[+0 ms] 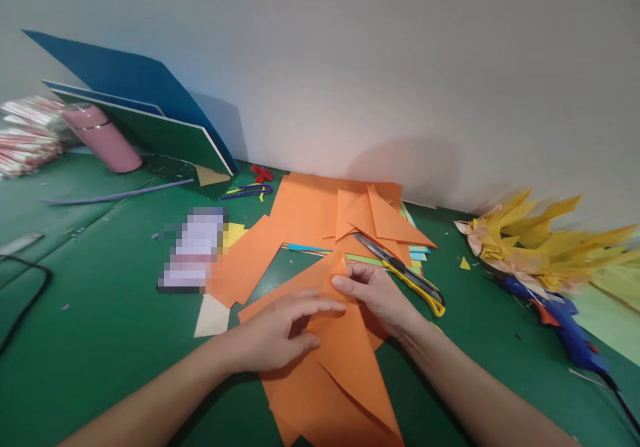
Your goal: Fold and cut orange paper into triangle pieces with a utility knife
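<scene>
My left hand (pixel 280 330) lies on an orange paper sheet (pixel 345 367) on the green table, its fingers pinching the paper near a fold. Across from it, my right hand (pixel 375 294) pinches the same sheet at its upper corner, thumb and fingers closed on the edge. The sheet is partly folded into a long triangle that points toward me. More orange sheets and folded orange triangles (pixel 380 220) lie just behind my hands. A yellow and black utility knife (pixel 405 275) rests to the right of my right hand.
A blue glue gun (pixel 565 327) and a yellow paper flower piece (pixel 545 247) lie at the right. A pink bottle (pixel 105 139) and leaning blue and green boards (pixel 150 117) stand at the back left. A black cable (pixel 25 300) runs along the left edge.
</scene>
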A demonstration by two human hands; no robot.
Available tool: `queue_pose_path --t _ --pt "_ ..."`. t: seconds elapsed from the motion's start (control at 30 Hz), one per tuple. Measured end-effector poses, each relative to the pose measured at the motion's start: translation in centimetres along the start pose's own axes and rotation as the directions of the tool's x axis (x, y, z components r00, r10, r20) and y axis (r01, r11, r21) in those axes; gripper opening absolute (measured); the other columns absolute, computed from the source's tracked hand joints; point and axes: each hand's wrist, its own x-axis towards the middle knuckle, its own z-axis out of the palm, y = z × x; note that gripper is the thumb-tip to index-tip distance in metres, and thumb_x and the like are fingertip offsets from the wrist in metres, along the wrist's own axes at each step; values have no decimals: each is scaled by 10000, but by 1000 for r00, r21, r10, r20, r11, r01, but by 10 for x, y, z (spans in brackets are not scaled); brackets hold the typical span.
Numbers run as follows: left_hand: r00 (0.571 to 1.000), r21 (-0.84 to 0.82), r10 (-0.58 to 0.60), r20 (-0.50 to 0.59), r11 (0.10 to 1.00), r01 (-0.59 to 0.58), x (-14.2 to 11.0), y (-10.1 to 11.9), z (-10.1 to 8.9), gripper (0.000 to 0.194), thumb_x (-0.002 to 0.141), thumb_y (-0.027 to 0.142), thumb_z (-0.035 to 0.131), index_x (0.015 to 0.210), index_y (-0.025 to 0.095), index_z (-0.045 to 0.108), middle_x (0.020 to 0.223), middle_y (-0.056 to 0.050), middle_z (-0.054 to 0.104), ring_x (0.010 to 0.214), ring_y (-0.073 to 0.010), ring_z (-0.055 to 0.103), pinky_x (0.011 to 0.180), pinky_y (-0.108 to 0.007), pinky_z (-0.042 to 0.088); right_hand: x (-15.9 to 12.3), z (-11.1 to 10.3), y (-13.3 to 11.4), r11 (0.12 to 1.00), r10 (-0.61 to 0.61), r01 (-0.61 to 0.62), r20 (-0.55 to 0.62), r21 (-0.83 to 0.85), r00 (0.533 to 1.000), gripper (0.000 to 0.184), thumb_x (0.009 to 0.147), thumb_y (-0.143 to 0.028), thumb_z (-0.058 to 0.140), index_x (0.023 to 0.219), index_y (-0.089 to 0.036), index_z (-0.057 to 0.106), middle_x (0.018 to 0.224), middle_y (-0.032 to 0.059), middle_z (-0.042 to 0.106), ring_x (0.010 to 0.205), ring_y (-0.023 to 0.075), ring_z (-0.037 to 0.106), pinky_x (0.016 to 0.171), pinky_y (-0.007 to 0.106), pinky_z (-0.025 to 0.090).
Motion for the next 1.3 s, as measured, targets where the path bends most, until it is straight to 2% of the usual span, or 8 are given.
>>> queue_pose_path --t 0.1,0.23,0.43,0.7,0.93,1.17,1.3 --pt "1000 -2 22 5 1000 -22 -1 1 0 552 783 85 562 1276 333 543 1404 -37 490 1181 -242 528 1010 -453 415 0 0 0 1000 5 -5 -3 -1 1000 290 588 -405 834 608 -172 661 617 -23 615 566 105 510 602 267 419" --pt "1000 6 26 4 1000 -26 -2 0 1 557 786 87 559 1283 337 534 1415 -25 478 1238 -248 481 1042 -458 382 0 -1 1 1000 18 -18 5 8 1000 299 581 -409 838 610 -174 657 628 -18 631 577 114 535 614 277 438" --pt "999 21 34 30 999 -34 -1 1 0 557 797 82 529 1304 312 510 1414 -17 479 1226 -229 495 1036 -411 402 2 -2 3 999 10 -11 17 30 1000 303 577 -394 843 605 -168 643 643 -13 642 589 118 547 624 280 445" --pt "999 26 39 28 999 -40 -2 2 0 564 794 77 516 1312 300 503 1440 -13 459 1288 -242 451 1049 -409 404 3 -4 6 1000 -1 1 28 19 1000 292 589 -395 836 608 -175 646 653 -11 631 607 127 549 635 292 447" --pt "998 27 59 31 998 -59 -1 4 -1 575 795 78 517 1328 290 488 1454 -11 446 1335 -230 399 1106 -424 335 2 0 3 1000 -8 8 2 21 1000 320 562 -388 850 558 -167 617 602 -29 601 565 101 513 597 262 426" --pt "996 10 81 24 997 -82 -2 3 -1 633 775 55 524 1354 303 458 1464 -10 432 1332 -247 407 1096 -440 355 2 1 1 1000 3 -3 0 26 1000 341 539 -394 859 541 -168 604 584 -29 609 554 98 518 585 253 428" --pt "997 23 78 21 997 -79 -1 0 -1 630 778 77 545 1360 300 452 1471 -14 424 1352 -239 379 1116 -444 322 2 0 2 1000 -3 3 10 25 1000 337 550 -394 855 543 -170 604 583 -27 607 557 103 519 589 258 431"
